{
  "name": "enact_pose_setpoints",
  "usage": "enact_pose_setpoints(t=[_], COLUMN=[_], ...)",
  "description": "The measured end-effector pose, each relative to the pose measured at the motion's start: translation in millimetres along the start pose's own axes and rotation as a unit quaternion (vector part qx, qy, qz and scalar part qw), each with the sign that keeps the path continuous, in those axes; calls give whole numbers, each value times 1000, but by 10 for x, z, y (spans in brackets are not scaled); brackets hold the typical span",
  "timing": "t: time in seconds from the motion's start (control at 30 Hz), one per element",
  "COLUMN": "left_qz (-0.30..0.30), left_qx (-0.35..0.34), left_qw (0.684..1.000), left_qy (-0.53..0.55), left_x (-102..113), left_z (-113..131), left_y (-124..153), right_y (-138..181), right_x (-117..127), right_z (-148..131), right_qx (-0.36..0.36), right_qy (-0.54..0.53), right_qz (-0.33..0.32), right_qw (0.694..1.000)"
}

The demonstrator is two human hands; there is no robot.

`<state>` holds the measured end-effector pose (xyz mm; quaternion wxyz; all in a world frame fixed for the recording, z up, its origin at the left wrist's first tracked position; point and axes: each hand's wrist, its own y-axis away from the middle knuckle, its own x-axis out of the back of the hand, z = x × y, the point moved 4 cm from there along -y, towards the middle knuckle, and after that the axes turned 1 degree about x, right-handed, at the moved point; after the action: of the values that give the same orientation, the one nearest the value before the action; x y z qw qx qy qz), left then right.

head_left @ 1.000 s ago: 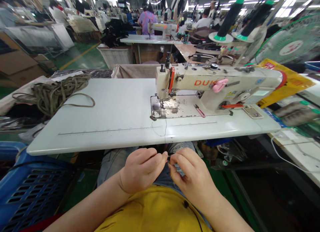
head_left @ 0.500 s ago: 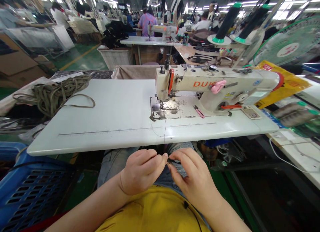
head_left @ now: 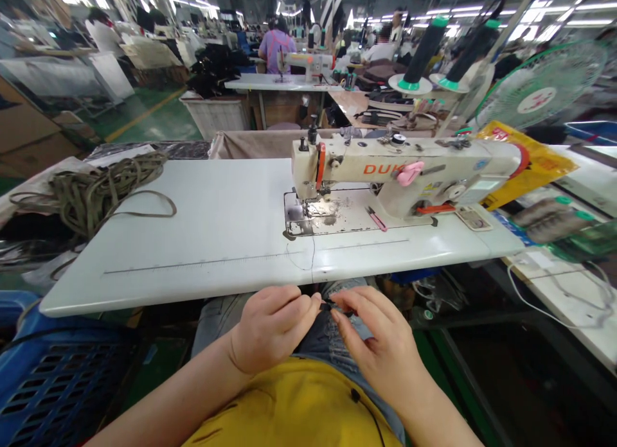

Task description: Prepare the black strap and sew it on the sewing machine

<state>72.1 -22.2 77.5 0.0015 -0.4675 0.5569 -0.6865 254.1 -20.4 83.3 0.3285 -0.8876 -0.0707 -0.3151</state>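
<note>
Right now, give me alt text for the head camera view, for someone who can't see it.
A person's left hand and right hand pinch a small dark piece above their lap, before a white table. On it are a sewing machine and pink snips, with a heap of olive straps at its left end.

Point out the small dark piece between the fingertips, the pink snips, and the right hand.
Small dark piece [head_left: 326,305]: head view, on its visible middle.
Pink snips [head_left: 379,223]: head view, on the handle.
Right hand [head_left: 383,324]: head view, on the middle of the hand.
</note>
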Motion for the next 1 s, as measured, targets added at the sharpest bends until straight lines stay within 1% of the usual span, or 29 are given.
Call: enact_pose_setpoints(t=[0.1,0.23,0.43,0.53,0.6,0.67,0.73,0.8,0.83,0.9,0.93,1.0], left_qz=[2,-1,-35,-57,-71,-71,-54,-36,-32,-27,-26,-27], left_qx=[-12,-3,44,46,51,62,69,71,70,65,62,57], left_qw=[1000,1000,998,997,996,995,995,996,996,997,997,997], left_qy=[-9,-1,21,22,27,35,38,38,38,42,43,44], left_x=[-1,-53,-178,-218,-235,-235,-215,-193,-187,-189,-195,-215], left_z=[-13,-34,-65,-75,-96,-134,-179,-221,-237,-260,-266,-273], left_y=[-55,-70,-118,-169,-197,-226,-263,-303,-321,-349,-359,-373], right_y=[-52,-87,-99,-126,-162,-207,-243,-256,-259,-275,-290,-330], right_x=[-10,-34,-137,-199,-193,-126,-14,81,105,107,97,79], right_z=[-25,-48,-57,-21,44,163,332,502,566,618,609,553], right_qx=[26,68,145,151,124,64,-26,-113,-147,-177,-175,-153], right_qy=[22,97,226,253,247,198,112,1,-53,-136,-154,-146], right_qz=[-4,-8,-12,-22,-19,4,50,90,97,78,60,30], right_qw=[999,993,963,955,961,978,992,989,983,972,971,977])
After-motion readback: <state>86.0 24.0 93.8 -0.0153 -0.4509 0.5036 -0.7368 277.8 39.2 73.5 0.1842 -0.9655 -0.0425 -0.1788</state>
